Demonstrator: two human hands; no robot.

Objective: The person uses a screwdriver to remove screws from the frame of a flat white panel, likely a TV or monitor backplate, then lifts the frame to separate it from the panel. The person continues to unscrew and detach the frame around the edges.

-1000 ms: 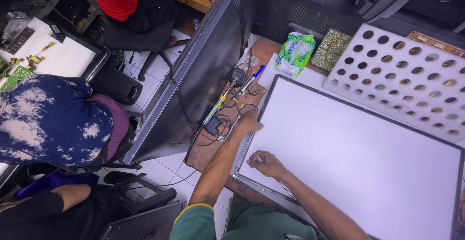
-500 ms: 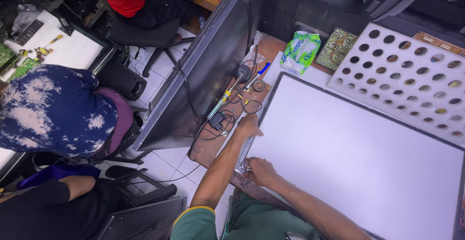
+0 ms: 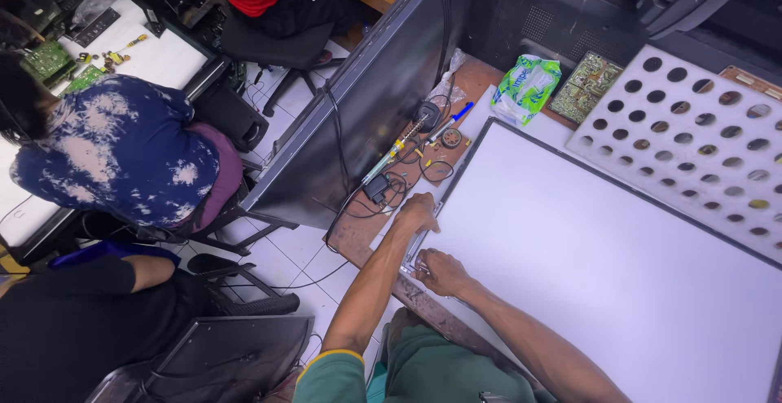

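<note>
Both hands working at the corner edge of a large white panel

The left hand is pressing on the white panel's dark frame, fingers curled over the edge. The right hand is resting just inside that edge, fingers pinched together; what they grip is too small to tell. The panel is lying flat on the wooden tabletop, beside a soldering iron.

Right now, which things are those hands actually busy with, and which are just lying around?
In use: left hand and right hand on the white panel's near-left edge.

Lying about: soldering iron, blue pen, green packet, circuit board, perforated sheet.
</note>
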